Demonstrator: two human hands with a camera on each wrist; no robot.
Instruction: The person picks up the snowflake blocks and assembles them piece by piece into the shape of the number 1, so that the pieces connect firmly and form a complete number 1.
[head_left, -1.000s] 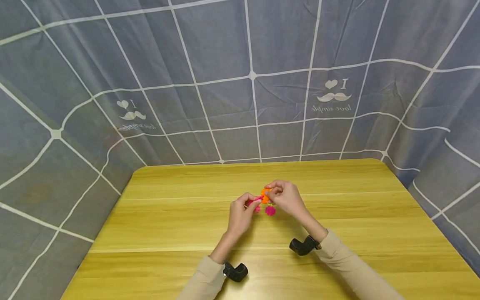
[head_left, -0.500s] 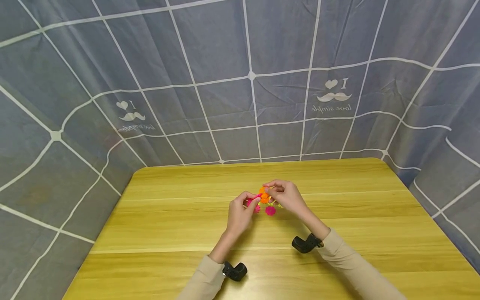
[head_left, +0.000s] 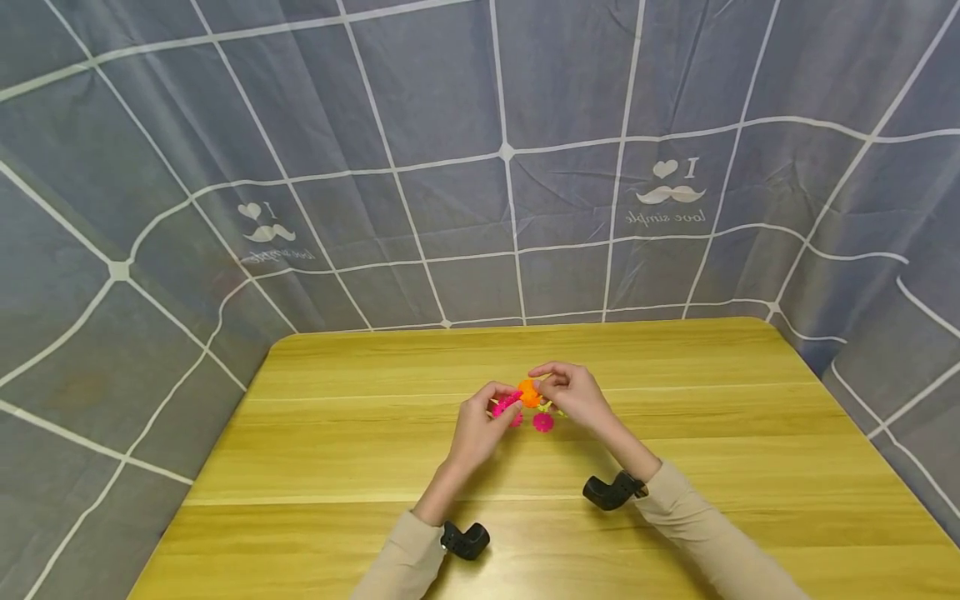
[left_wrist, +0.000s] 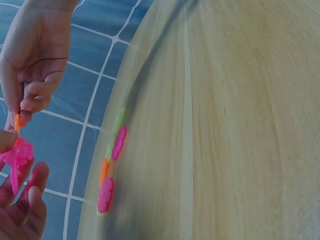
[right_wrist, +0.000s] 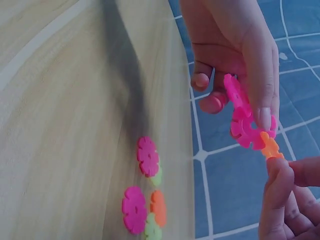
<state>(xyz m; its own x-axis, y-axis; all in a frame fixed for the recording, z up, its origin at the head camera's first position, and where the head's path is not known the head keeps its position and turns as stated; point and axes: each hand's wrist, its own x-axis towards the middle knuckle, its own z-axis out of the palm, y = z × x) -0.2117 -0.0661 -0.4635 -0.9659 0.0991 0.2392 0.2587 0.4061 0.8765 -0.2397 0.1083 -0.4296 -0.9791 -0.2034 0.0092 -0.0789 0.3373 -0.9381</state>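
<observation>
My left hand (head_left: 475,427) pinches two joined pink notched plastic discs (right_wrist: 245,131), seen from the side in the left wrist view. Between the thumb and fingertips of my right hand (head_left: 576,397) is an orange notched disc (right_wrist: 270,144). Its edge meets the rim of the lower pink disc; whether the slots are locked together I cannot tell. Both hands are raised above the table. In the right wrist view, loose pink discs (right_wrist: 134,210), an orange disc (right_wrist: 158,207) and yellow-green discs (right_wrist: 153,228) lie on the wood below.
The wooden table (head_left: 360,467) reaches back to a grey curtain (head_left: 450,208) with white lines, which also hangs at both sides. A black wrist camera (head_left: 465,542) is strapped to the left wrist, another black wrist camera (head_left: 611,492) to the right.
The orange disc has turned between the hands and now shows its face more squarely. The pink discs have tilted slightly in the left hand. Both hands stay in nearly the same place.
</observation>
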